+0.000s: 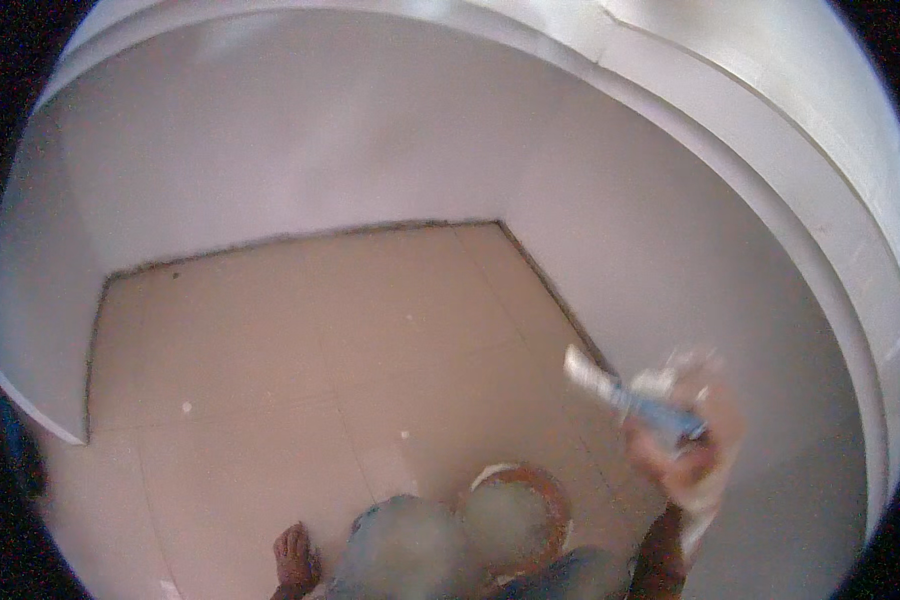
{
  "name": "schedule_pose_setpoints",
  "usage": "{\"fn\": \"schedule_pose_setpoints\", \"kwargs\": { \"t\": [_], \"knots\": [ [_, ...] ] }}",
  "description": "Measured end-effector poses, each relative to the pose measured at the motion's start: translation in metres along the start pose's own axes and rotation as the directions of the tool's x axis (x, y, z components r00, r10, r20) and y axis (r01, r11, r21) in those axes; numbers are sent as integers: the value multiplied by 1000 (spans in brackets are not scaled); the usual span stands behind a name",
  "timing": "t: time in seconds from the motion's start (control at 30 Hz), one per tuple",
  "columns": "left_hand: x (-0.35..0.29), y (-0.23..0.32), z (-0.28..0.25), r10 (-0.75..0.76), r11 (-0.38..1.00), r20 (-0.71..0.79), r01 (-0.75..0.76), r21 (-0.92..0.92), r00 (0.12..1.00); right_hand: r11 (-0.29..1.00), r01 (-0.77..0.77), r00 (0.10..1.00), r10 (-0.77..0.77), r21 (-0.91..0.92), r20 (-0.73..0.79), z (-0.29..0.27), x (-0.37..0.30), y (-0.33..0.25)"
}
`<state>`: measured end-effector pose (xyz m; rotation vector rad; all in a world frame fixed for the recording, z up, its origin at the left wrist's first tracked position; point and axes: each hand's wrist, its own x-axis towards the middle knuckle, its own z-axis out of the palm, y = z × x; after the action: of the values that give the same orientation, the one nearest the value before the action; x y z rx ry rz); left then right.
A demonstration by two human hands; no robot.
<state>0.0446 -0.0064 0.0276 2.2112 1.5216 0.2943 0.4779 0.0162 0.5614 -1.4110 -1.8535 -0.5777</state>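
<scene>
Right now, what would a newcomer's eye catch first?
First, the blue-handled tool with a pale tip, blurred in the right grip at lower right. Next, the round container with a reddish rim at bottom centre, then the dark strip along the foot of the pale walls.

Blurry right hand (707, 462) and tool (662, 416)
</scene>
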Motion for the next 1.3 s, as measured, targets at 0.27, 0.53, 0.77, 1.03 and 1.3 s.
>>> {"fn": "schedule_pose_setpoints", "kwargs": {
  "t": [0.27, 0.53, 0.77, 1.03, 1.3],
  "knots": [
    [-20, -7, -31, -51, 997, 54, 48, 59, 997, 823, -131, 975, 209, -553, 79, 1, 265, -28],
    [6, -3, -87, -129, 987, 261, 148, -55, 957, 746, -232, 897, 412, -624, 159, 8, 332, 17],
    [-25, -13, -52, -107, 984, 151, 127, -128, 983, 670, 55, 981, 104, -740, 166, 21, 339, 1],
    [-53, -6, -46, -100, 995, 146, 99, 18, 984, 732, 39, 978, 113, -680, 178, -14, 337, -20],
    [-72, -12, -48, -74, 994, 151, 85, -67, 986, 607, 121, 984, 31, -785, 176, -10, 338, 2]
  ]
}}
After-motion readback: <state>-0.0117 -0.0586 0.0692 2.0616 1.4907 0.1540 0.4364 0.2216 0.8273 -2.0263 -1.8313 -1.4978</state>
